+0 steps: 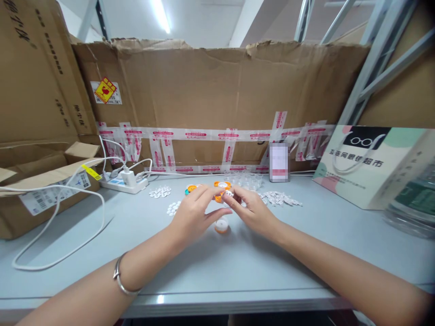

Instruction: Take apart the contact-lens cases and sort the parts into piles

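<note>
Above the table, my right hand [255, 212] pinches a small white plastic part [229, 194] between thumb and fingers. My left hand [193, 213] faces it from the left, fingers stretched out and thumb apart; its fingertips come close to the white part, and I cannot tell whether they touch it. Below the hands sits a round white-and-orange piece [221, 225]. Just behind them lie an orange ring-shaped piece with a white centre [222, 185] and an orange-and-teal piece [192, 189], partly hidden by my left hand.
Small white discs [160, 192] lie in piles at left, white plastic parts [280, 199] at right, and clear cups [248, 180] behind. A power strip [124, 182], a phone [279, 163], a paper bag [362, 165], a bottle [413, 203] and cardboard boxes [204, 90] surround the table.
</note>
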A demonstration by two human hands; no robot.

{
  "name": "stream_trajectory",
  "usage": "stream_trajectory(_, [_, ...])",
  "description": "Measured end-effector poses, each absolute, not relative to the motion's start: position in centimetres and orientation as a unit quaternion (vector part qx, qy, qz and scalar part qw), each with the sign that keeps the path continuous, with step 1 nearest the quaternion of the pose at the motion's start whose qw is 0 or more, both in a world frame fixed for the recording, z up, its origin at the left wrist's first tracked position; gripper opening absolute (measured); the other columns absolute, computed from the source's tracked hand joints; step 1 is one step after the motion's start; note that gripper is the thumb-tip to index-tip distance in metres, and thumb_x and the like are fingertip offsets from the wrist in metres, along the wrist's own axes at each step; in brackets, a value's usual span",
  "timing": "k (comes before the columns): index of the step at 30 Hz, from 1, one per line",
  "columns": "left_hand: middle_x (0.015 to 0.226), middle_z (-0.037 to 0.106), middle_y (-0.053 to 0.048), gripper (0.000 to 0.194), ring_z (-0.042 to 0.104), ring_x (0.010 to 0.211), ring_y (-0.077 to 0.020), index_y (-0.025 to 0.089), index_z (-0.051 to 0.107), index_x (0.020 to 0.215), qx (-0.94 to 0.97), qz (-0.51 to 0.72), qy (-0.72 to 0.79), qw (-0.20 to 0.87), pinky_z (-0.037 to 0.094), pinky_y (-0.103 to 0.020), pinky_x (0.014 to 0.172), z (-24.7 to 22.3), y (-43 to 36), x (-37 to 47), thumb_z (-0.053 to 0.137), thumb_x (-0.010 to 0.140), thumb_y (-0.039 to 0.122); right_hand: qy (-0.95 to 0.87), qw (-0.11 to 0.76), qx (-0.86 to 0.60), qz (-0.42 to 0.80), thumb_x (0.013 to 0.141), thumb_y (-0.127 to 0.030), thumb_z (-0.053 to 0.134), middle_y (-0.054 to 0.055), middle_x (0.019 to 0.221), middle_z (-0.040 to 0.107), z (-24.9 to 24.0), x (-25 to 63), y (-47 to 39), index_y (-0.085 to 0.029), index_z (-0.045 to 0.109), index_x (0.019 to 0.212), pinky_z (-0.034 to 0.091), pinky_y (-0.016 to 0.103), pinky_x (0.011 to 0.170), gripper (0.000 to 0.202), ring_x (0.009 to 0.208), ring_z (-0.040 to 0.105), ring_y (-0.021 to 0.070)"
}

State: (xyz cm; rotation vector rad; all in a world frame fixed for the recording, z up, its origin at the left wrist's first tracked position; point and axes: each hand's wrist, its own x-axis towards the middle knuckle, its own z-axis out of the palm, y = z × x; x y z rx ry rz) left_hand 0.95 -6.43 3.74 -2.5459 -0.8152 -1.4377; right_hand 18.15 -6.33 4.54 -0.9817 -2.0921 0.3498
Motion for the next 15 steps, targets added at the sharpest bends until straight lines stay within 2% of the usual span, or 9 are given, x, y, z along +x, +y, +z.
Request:
stream_trajectory(3, [0.087,0.061,-0.003,0.018,0.055,0.078,-0.0124,0.018,0.054,0.099,-0.835,-0.475,-0.263,0.084,0.046,-0.026,0.071,3.81,-6.74,0.99,0.055,0.082,0.025,-0.833,0.384,-0.364,0.164,0.089,-0.038,0.037,-0.003,0.063,0.045,4.12,17.94,-6.05,-0.018,0.051,0.078,0.032,0.022,0.055,0.027,0.058,0.04,0.01])
stream_trajectory(6, [0.083,0.062,-0.003,0.015,0.056,0.076,-0.0127,0.018,0.056,0.096,-0.834,-0.472,-0.269,0.099,0.046,-0.026,0.07,3.77,-6.71,0.87,0.054,0.082,0.022,-0.835,0.383,-0.347,0.187,0.089,-0.041,0.037,-0.002,0.066,0.046,3.8,18.1,-5.8,-0.018,0.05,0.075,0.035,0.023,0.059,0.029,0.062,0.043,0.0109])
stream_trajectory(11, [0.088,0.064,-0.002,0.019,0.058,0.08,-0.0123,0.019,0.057,0.1,-0.834,-0.476,-0.259,0.11,0.046,-0.026,0.072,3.74,-6.39,0.73,0.052,0.082,0.015,-0.839,0.381,-0.321,0.22,0.093,-0.037,0.026,0.001,0.072,0.05,3.69,18.38,-5.71,-0.018,0.049,0.077,0.038,0.025,0.067,0.034,0.069,0.048,0.0123])
stream_trajectory(15, [0.093,0.065,-0.003,0.02,0.058,0.086,-0.0131,0.019,0.057,0.101,-0.831,-0.478,-0.246,0.145,0.046,-0.027,0.076,3.7,-6.21,0.78,0.051,0.082,0.013,-0.833,0.386,-0.317,0.24,0.092,-0.034,0.029,0.001,0.075,0.052,3.66,18.22,-5.73,-0.018,0.051,0.081,0.04,0.025,0.071,0.03,0.073,0.051,0.0126])
